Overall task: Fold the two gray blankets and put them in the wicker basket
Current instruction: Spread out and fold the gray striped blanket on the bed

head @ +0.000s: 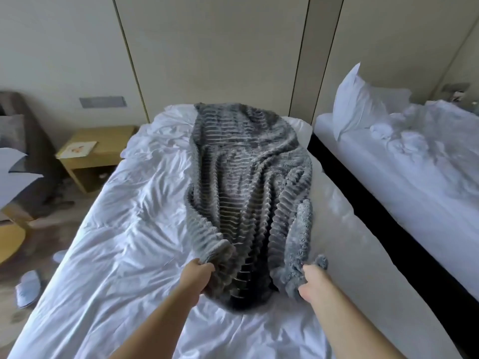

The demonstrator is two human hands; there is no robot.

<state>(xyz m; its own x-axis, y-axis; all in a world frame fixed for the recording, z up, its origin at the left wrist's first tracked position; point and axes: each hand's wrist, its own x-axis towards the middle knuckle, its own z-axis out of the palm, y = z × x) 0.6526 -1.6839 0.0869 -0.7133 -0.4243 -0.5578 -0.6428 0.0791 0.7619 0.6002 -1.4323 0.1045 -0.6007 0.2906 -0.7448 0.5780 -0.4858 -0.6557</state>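
A gray ribbed blanket [246, 182] lies rumpled lengthwise down the middle of a white bed [124, 229], reaching from the headboard wall toward me. My left hand [199, 275] grips its near left corner. My right hand [312, 283] grips the near right corner, where the fluffy underside is turned up. Both arms stretch forward over the sheet. Only this one gray blanket is in view, and no wicker basket shows.
A second white bed [414, 177] with a pillow [355, 99] stands at the right across a dark gap. A wooden nightstand [96, 154] sits left of the bed. White slippers [27, 288] lie on the floor at the left, near a dark armchair [23, 141].
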